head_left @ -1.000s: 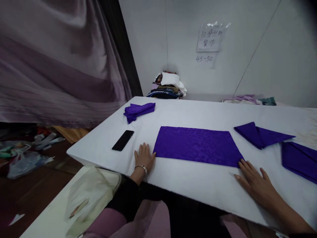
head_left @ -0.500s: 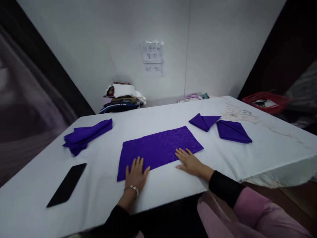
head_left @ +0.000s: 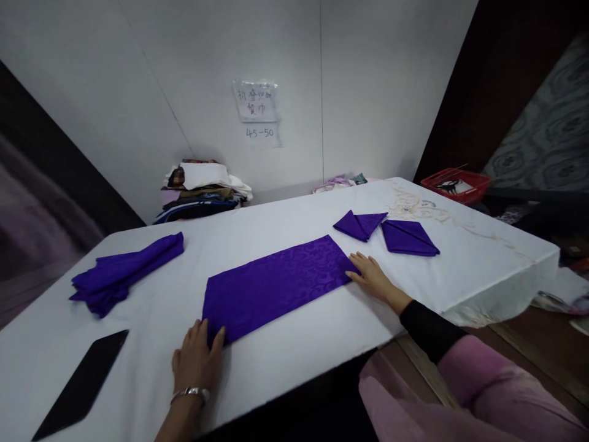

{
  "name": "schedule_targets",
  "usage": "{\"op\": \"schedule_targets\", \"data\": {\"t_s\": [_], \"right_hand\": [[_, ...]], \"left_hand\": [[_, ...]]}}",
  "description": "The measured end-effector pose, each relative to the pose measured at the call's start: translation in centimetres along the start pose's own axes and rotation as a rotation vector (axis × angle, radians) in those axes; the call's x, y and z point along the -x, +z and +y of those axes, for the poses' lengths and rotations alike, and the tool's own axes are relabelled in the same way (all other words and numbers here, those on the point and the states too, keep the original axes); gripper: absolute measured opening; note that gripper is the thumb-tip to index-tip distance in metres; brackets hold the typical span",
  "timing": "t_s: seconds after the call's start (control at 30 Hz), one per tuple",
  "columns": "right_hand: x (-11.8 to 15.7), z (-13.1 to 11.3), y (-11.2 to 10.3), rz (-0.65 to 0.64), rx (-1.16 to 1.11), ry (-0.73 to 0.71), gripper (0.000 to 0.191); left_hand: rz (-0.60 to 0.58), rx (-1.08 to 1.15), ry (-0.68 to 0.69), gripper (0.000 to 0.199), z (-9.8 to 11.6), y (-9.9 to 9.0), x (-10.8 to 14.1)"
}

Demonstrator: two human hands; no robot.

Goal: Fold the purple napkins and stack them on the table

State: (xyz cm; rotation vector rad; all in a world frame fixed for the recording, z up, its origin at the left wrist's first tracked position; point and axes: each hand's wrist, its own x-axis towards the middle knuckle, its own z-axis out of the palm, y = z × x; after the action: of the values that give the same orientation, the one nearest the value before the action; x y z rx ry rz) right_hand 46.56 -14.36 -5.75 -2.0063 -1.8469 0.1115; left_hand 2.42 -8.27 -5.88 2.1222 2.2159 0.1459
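Observation:
A purple patterned napkin (head_left: 276,282) lies in front of me as a long flat rectangle on the white tablecloth (head_left: 285,362). My left hand (head_left: 197,353), with a bracelet at the wrist, rests at its near left corner, thumb and fingers apart. At the near right corner, my right hand (head_left: 368,276) touches the cloth with its fingers spread. Beyond that hand lie two folded purple napkins, one with a pointed shape (head_left: 360,226) and one with a diagonal fold (head_left: 409,237). To the left is a loosely bunched purple cloth (head_left: 126,270).
A flat black panel (head_left: 83,383) lies at the near left of the table. A stack of folded fabrics (head_left: 202,190) stands by the wall at the back. Past the table's far right is a red basket (head_left: 460,184). Handwritten paper signs (head_left: 257,113) hang on the wall.
My hands have moved apart along the napkin: the left to its near left corner, the right to its near right corner. The camera view has turned somewhat to the right.

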Motion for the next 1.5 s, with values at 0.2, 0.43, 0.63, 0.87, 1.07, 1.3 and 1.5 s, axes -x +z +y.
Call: {"op": "schedule_targets", "data": {"t_s": [0.2, 0.43, 0.63, 0.87, 1.07, 1.3, 1.5], "right_hand": [[-9.2, -0.1, 0.5, 0.042, -0.169, 0.280, 0.035], [-14.5, 0.0, 2.9, 0.001, -0.117, 0.400, 0.024], [-15.2, 0.2, 4.0, -0.010, -0.072, 0.437, 0.015], [-15.5, 0.5, 4.0, -0.019, -0.029, 0.444, 0.016], [-15.6, 0.4, 3.8, -0.021, 0.014, 0.435, 0.017], [-15.5, 0.2, 3.8, -0.022, 0.041, 0.431, 0.020], [-15.5, -0.2, 3.0, -0.007, 0.051, 0.369, 0.031]], "left_hand": [[-0.003, -0.021, 0.037, 0.058, 0.8, 0.7, -0.4], [0.036, -0.009, 0.090, 0.056, -0.1, 1.5, -0.7], [0.041, 0.007, 0.101, 0.060, -0.6, 2.0, -0.9], [0.071, 0.030, 0.076, 0.065, -0.9, 2.6, -0.9], [0.039, 0.000, 0.073, 0.061, -0.9, 2.4, -0.8], [0.012, -0.059, 0.068, 0.058, -0.6, 1.7, -1.0], [0.062, -0.135, 0.153, 0.055, 1.3, -1.2, -4.1]]}}
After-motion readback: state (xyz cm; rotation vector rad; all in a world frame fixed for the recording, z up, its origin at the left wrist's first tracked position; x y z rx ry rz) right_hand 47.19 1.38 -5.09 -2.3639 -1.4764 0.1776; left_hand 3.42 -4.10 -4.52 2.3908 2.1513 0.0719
